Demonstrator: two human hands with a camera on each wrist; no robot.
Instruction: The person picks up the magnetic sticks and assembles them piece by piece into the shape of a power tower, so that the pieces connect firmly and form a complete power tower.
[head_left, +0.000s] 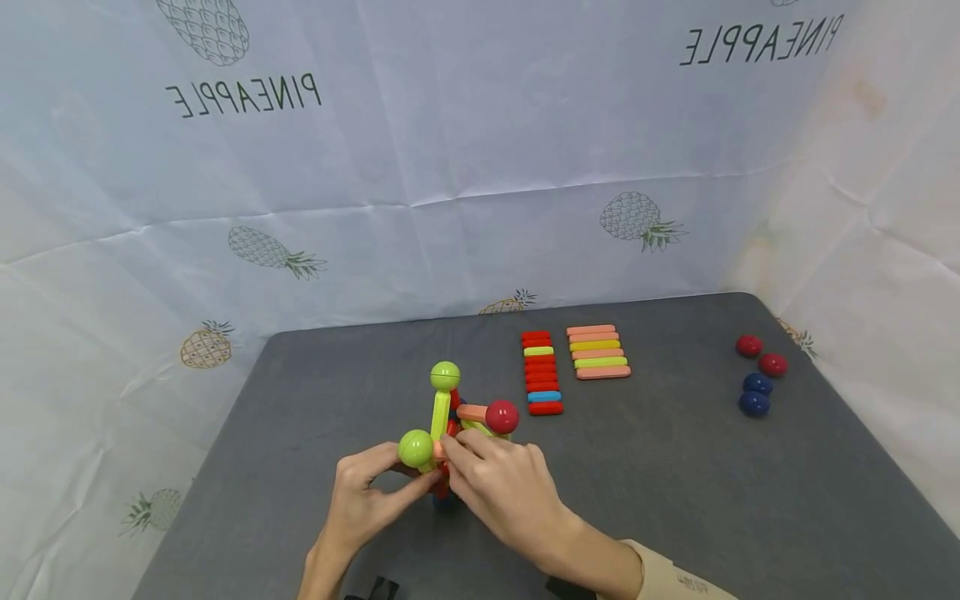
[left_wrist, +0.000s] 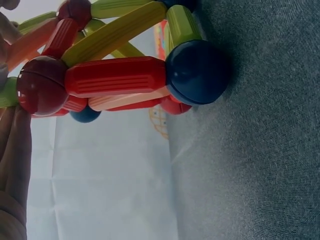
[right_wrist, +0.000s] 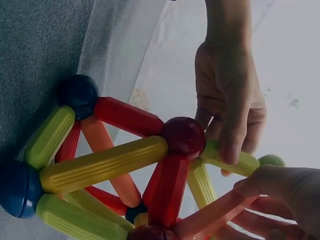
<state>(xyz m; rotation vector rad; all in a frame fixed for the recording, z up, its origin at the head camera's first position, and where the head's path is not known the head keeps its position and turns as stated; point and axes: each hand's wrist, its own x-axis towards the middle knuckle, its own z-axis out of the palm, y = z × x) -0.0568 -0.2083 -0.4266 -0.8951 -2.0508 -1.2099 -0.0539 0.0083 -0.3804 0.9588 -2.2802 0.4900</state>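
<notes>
A frame of magnetic rods and balls stands on the dark table, with blue balls at its base and dark red balls higher up. My left hand pinches a lime green rod that runs from a dark red ball to a green ball. On the other side, my right hand holds a salmon rod between thumb and fingers, its far end at the green ball. Another green ball tops an upright lime rod. My hands hide part of the frame in the head view.
Behind the frame lie a row of mostly red rods and a row of salmon, yellow and lime rods. Two red balls and two blue balls lie at the far right. A pineapple-print cloth hangs behind the table.
</notes>
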